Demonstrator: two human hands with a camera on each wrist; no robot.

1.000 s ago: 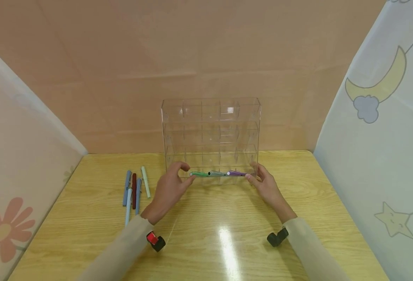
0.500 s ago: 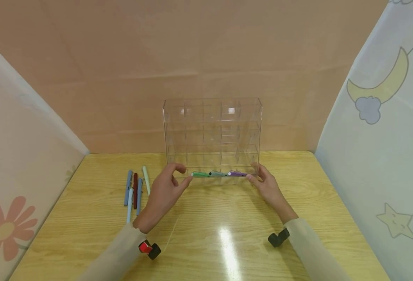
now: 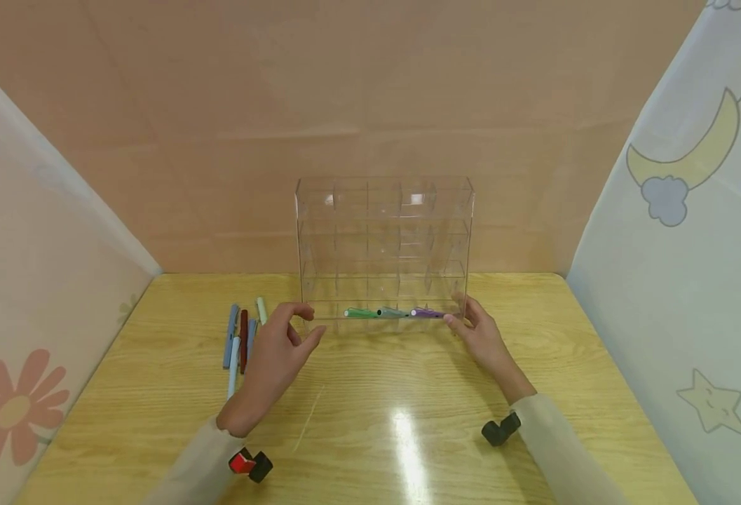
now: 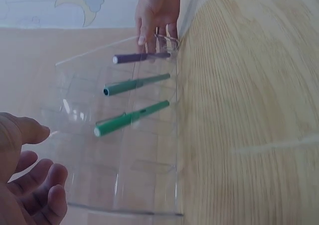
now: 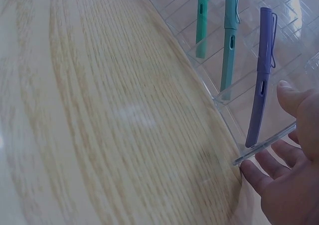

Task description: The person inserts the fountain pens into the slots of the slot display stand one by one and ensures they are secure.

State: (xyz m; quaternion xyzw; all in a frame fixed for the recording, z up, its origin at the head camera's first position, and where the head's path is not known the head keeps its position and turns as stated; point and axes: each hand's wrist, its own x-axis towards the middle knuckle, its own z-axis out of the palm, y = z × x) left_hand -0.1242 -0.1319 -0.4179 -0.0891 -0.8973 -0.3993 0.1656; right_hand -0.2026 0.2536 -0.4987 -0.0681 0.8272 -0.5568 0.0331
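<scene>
A clear, divided rack (image 3: 383,242) stands upright at the back of the table. Three capped pens lie end to end along its bottom row: a green pen (image 3: 361,313), a grey-green pen (image 3: 394,313) and a purple pen (image 3: 427,313). My right hand (image 3: 485,344) holds the rack's lower right corner, thumb in front near the purple pen, fingers around the side wall (image 5: 264,146). Just off the lower left corner, my left hand (image 3: 275,358) hovers with thumb and fingers apart and nothing between them. The left wrist view shows the green pen (image 4: 132,117) beyond that hand.
Left of my left hand lies a loose group of pens: a blue pen (image 3: 230,337), a dark red pen (image 3: 243,340), a light blue pen (image 3: 233,368), another blue one partly hidden, and a pale green pen (image 3: 261,310). A peach cloth wall (image 3: 370,91) rises behind the rack.
My left hand has drawn away from the green pen, moving left toward the loose pens and covering some of them. My right hand stays at the rack's corner.
</scene>
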